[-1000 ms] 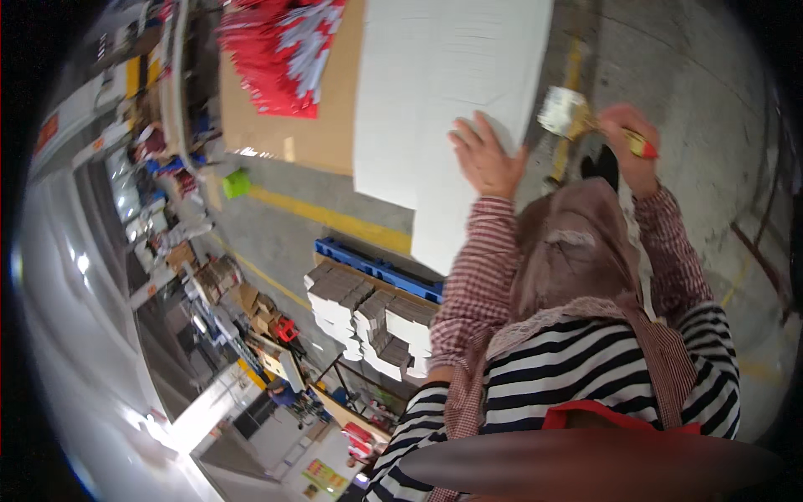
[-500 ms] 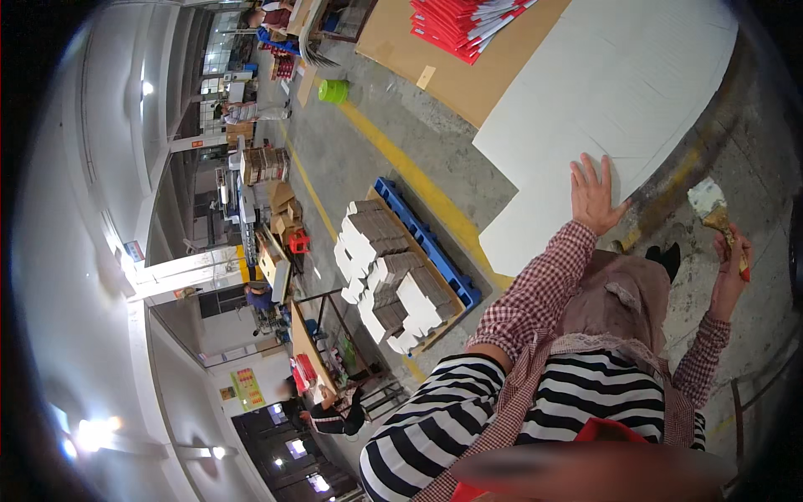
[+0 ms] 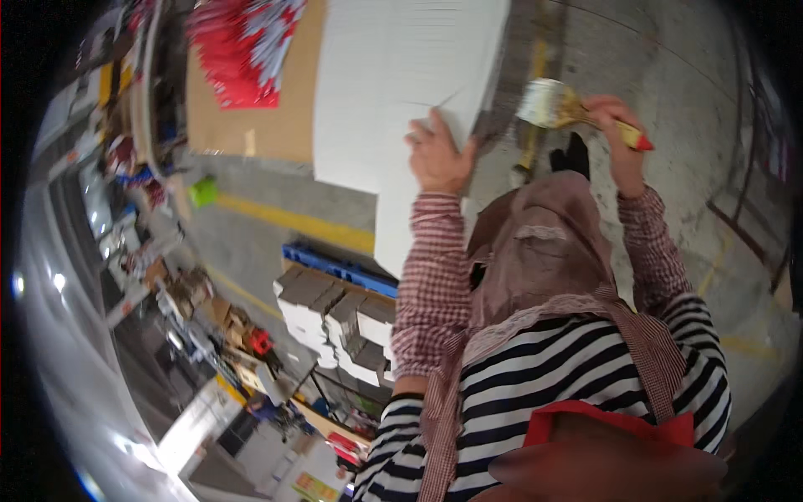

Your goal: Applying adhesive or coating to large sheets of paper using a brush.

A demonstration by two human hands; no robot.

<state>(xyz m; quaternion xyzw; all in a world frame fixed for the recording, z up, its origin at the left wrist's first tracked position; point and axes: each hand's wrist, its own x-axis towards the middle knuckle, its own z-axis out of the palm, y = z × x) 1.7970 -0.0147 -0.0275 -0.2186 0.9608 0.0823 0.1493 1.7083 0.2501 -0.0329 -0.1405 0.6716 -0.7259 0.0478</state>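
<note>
My left hand (image 3: 440,157) lies palm down with fingers apart on a stack of large white sheets (image 3: 393,75), close to their right edge. To the right, my right hand (image 3: 617,134) is wrapped round the wooden handle of a paintbrush (image 3: 574,113). Its wide bristle end is coated in something white and points left, toward the sheets. The brush is in the air, apart from the sheets. The red handle tip sticks out past my fingers. The picture is somewhat smeared by motion.
Red and white folded pieces (image 3: 244,54) are piled on a brown board (image 3: 251,138) left of the sheets. Grey-white cartons (image 3: 322,322) sit on a blue-edged pallet (image 3: 339,269) at my left. A green bucket (image 3: 202,192) stands on the floor farther off. A dark metal frame (image 3: 736,219) is at right.
My view has swung to the right, so the sheets, pallet and bucket sit farther left in it. The brush has turned from upright to more level. My left hand stays on the sheets.
</note>
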